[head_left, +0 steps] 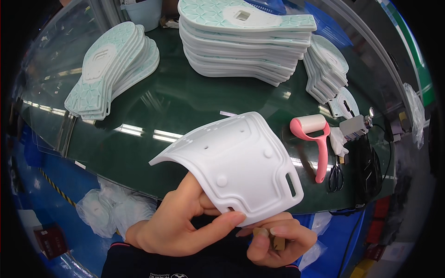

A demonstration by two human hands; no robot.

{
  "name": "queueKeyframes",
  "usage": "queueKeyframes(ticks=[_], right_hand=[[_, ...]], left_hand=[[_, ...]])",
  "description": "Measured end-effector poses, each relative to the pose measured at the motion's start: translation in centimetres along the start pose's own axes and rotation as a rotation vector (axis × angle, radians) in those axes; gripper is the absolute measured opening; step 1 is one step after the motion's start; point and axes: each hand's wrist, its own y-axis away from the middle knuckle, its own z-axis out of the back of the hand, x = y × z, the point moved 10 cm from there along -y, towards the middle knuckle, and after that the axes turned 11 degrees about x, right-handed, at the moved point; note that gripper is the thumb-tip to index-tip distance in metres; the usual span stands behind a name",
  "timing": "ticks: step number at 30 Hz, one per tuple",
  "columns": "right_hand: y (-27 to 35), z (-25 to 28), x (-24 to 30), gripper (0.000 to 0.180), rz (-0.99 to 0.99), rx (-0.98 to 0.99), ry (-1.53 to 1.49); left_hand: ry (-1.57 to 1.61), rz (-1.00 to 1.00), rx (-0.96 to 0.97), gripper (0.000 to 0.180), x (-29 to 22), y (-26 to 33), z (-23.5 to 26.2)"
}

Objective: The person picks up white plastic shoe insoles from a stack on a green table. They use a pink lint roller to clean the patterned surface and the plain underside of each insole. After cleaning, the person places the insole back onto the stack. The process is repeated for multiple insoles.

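Observation:
A curved white plastic panel (241, 157) with a raised rim, small holes and a slot near one corner is tilted above the near edge of the table. My left hand (185, 222) grips its lower left edge, thumb on top near a small slot and fingers underneath. Just below the panel's near edge, my right hand (282, 238) is closed on a small tan piece (278, 242), pinched between thumb and fingers. What exactly this piece is does not show. The right fingertips are close to the panel's underside; whether they touch it I cannot tell.
Stacks of white-and-mint patterned panels stand on the dark green table: left (99, 69), far middle (245, 46) and right (327, 69). Right of my panel lie a pink-handled roller (320, 148), scissors (336, 178) and a metal-topped bottle (354, 127). Bagged parts (116, 211) sit below the table edge.

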Motion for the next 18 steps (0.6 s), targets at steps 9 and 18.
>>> queueKeyframes(ticks=[9,18], right_hand=[[-1.0,-0.9,0.7,0.036,0.051,0.084,0.146],[-0.6,0.0,0.3,0.034,0.014,-0.042,0.021]], left_hand=[[-0.125,-0.012,-0.041,0.061,0.0,0.4,0.4],[-0.14,-0.033,-0.078,0.059,-0.3,0.4,0.6]])
